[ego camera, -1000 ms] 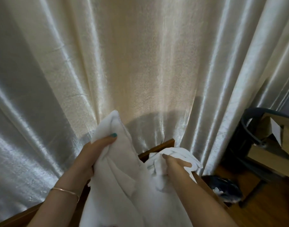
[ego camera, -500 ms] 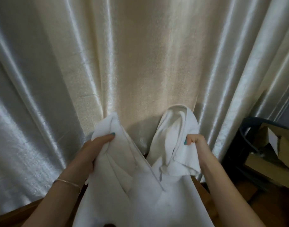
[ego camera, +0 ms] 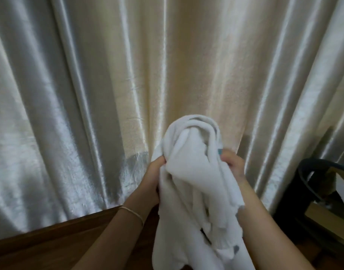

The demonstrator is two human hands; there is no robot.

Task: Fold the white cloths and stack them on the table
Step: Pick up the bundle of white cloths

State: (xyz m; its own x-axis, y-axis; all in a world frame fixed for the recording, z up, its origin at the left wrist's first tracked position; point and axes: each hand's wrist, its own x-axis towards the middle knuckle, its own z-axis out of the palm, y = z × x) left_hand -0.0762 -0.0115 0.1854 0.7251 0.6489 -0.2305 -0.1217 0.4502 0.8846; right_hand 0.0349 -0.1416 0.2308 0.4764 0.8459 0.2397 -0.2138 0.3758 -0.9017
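I see both hands raised before a pale satin curtain (ego camera: pixel 128 75), gripping one white cloth (ego camera: pixel 192 172) bunched between them. My left hand (ego camera: pixel 153 178) is closed on the cloth's left side, fingers buried in the folds, a thin bracelet (ego camera: pixel 133 213) on the wrist. My right hand (ego camera: pixel 232 164) is clenched on the cloth's right side, a teal-painted nail showing at the fabric's edge. The two hands are close together, with the cloth's top looped above them and the rest hanging down between my forearms to the near edge of view. The dark wooden worktop (ego camera: pixel 60 240) lies below at left. A dark chair (ego camera: pixel 311 191) holding cardboard boxes (ego camera: pixel 338 227) stands at far right.
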